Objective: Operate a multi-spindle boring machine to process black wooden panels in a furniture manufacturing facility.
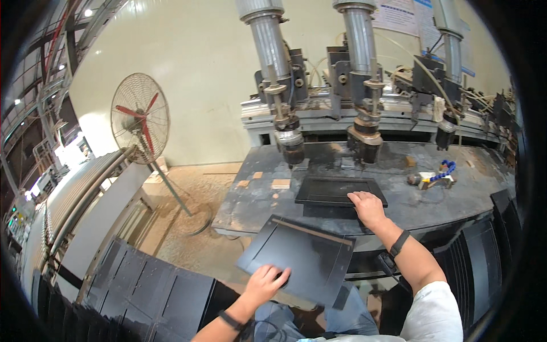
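Note:
My left hand grips the near left edge of a dark grey rectangular panel, which is tilted in front of my legs. A brownish strip runs along this panel's far edge. My right hand is closed on the near right part of a second black framed panel, with its fingers on the top face and the thumb hidden. That panel lies on the dark worktable, under the machine's drill-like heads.
A blue segmented hose sits on the table's right side, near small wood scraps. Stacked dark panels stand at lower left, more panels at right. A standing fan and roller conveyor are at left.

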Demonstrator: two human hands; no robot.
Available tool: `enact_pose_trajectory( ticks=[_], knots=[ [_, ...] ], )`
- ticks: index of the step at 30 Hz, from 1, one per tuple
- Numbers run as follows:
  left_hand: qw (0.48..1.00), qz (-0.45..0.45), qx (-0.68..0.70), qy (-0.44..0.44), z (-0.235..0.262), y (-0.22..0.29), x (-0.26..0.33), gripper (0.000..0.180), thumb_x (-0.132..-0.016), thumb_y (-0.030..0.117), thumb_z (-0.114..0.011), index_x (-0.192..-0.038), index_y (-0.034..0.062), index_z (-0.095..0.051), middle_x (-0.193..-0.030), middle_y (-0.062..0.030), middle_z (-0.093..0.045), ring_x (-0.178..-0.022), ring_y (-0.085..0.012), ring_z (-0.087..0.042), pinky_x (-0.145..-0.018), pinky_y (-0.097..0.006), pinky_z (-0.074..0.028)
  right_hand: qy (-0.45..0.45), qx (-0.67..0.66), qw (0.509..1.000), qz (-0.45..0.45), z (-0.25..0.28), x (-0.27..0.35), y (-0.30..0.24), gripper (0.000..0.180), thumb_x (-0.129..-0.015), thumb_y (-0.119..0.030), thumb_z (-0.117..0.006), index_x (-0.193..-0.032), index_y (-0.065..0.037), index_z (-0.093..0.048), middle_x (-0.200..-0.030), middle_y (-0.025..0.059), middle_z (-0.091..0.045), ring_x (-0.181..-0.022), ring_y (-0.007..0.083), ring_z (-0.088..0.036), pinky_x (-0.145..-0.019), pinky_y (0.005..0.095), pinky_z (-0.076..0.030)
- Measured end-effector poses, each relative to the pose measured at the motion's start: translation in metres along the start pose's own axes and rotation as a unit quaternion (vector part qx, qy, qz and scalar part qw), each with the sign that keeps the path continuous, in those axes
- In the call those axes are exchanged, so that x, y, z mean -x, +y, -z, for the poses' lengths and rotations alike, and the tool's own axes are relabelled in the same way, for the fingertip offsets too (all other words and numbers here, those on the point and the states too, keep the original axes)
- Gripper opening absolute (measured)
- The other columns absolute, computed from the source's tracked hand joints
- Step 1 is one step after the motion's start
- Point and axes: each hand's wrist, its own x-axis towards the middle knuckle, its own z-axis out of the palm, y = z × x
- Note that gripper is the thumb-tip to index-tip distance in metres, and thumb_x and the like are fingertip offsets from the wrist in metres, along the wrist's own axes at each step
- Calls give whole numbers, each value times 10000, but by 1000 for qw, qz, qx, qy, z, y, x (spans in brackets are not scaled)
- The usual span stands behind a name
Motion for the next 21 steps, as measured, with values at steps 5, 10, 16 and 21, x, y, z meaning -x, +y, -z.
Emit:
enact_pose_trajectory(
  ticks=[5, 10, 16, 21],
  knots=[
    [993, 39, -113, -17, 154, -8, 63, 231, -676, 118, -645, -904, 130, -686, -821, -18, -625, -752, -217, -612, -630, -324, -510, -53, -69, 996, 15, -66, -5, 22, 493, -784, -361, -673, -1184, -84, -591, -1225, 105, -600, -1176, 313, -529, -991, 390, -435],
    [872, 198, -446, -36, 324, 15, 136, 222, -704, 81, -610, -904, 10, -674, -885, -114, -652, -827, -318, -610, -775, -432, -506, -85, -88, 990, 64, -65, -34, -4, 480, -775, -344, -675, -1187, -105, -611, -1264, 58, -589, -1223, 302, -494, -1017, 402, -407],
    [687, 268, -675, -4, 499, 23, 190, 342, -738, -15, -545, -1060, 37, -647, -1039, -108, -653, -987, -309, -590, -893, -394, -451, -116, -133, 984, -34, -72, -31, 32, 564, -713, -148, -726, -1243, -54, -556, -1312, 164, -528, -1260, 371, -431, -1059, 429, -351],
    [555, 400, -729, -10, 617, 24, 244, 258, -802, 94, -638, -1059, 111, -631, -1013, -26, -647, -969, -244, -580, -837, -384, -453, -34, -134, 989, 46, -45, -88, 53, 568, -799, -46, -634, -1342, -55, -470, -1402, 175, -434, -1327, 332, -372, -1114, 400, -270]
  ],
)
